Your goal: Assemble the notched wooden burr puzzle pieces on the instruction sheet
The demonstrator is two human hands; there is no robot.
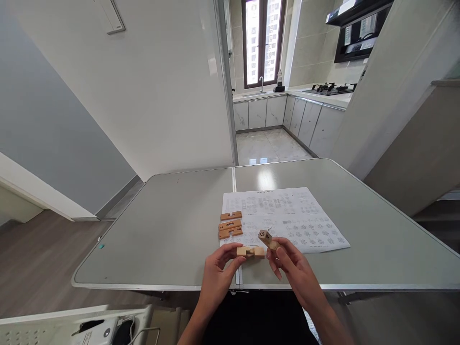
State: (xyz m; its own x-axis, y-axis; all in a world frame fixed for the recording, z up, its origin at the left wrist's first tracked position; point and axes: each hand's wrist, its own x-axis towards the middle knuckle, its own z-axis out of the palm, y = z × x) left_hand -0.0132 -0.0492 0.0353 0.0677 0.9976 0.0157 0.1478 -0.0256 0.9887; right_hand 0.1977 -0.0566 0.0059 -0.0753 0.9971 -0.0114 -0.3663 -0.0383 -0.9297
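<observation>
Dark-framed window (263, 43) looked out on a high-rise (253, 43) | gooseneck faucet (262, 85) stood below it | gas cooktop (332, 89) sat on the kitchen countertop (338, 100), under a black range hood (359, 14) | marble-patterned cabinet doors (257, 113) hung beneath | wood-look floor (36, 258) ran at left | white perforated plastic basket (21, 335), lower left, held a white box (93, 335)

Grey tbl (161, 230) w/ sheet (258, 218), wood pcs (236, 222)

Pale rim (143, 287), front-to-back seam (234, 179). Printed sheet lies across seam, mostly R of it. 3 pcs in col. at sheet's L edge, lower 2 close tog. Teal bit (101, 246) nr tbl's L edge.
</observation>
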